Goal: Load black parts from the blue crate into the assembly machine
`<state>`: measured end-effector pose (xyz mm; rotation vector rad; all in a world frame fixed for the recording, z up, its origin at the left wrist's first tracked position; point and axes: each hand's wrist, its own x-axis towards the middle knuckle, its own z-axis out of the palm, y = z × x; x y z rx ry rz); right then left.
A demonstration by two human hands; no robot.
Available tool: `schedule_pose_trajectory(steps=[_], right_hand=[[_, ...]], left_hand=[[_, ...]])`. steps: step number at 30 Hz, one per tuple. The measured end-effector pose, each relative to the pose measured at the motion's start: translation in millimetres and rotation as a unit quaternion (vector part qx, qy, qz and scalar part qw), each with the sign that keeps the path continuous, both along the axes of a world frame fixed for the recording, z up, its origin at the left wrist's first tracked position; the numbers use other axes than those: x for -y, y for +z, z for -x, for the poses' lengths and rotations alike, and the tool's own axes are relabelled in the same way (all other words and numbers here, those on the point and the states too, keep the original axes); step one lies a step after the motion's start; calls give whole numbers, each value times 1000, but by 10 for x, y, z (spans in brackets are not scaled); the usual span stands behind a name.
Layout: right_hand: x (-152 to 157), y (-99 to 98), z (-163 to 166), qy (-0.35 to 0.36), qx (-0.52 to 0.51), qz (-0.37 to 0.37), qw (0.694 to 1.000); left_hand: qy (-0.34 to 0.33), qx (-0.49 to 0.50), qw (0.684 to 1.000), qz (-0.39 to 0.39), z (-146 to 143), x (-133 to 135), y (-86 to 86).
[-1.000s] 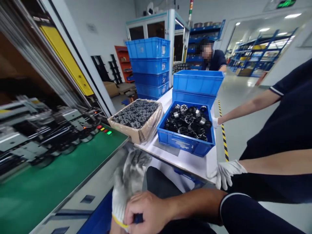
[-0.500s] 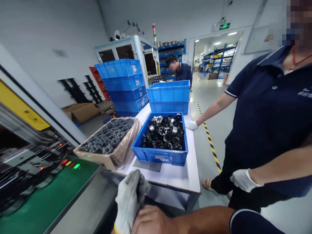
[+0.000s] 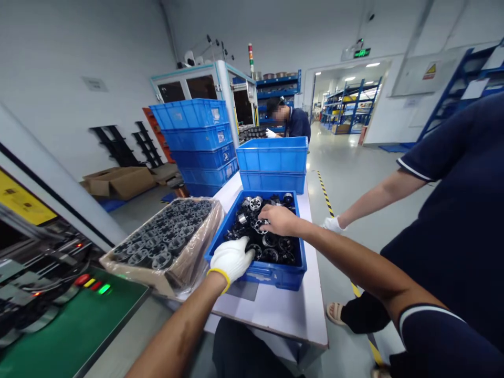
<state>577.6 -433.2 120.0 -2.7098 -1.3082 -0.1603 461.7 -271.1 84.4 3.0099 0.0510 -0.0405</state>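
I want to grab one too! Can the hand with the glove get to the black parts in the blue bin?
Probably yes. The left hand is already over the open bin, fingers on the parts; nothing covers them, and the right hand works farther back.

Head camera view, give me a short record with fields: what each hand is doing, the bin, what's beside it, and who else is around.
left hand: gloved, over the near rim of the blue bin, fingers on the parts
right hand: bare, on the parts deeper in the bin
blue bin: open, holds black and metal round parts
beside bin: cardboard box of dark parts, plastic-lined
behind bin: stacked blue bins
others: co-worker's gloved hand at the table edge
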Motion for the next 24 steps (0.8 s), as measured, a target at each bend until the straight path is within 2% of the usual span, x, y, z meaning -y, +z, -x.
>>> schedule_pose_trajectory(steps=[4,7,9,11,13,15,18,21,24], right_hand=[[-187,-175,144,-29,6,49,998],[-253,-199,268,-54,22,66,996],[-296,-191,287,-61,27,76,995],[-344,-204,277,-65,35,95,993],[-380,-251,255,-67,53,123,989],[-390,-308,216,-63,80,146,984],[-385,-299,152,-61,101,148,982],[-504,-101,231,-69,124,96,985],[-918,132,603,-22,145,-10,989]], left_hand=[[4,-21,1000,-21,-54,182,21],[41,-19,999,1,3,247,114],[75,5,997,22,106,170,174],[97,59,991,67,319,-32,199],[118,108,979,124,666,-365,183],[168,132,965,152,1123,-818,150],[310,131,937,94,1891,-1635,126],[455,48,887,62,2618,-2406,112],[536,-30,841,69,3211,-2943,22]])
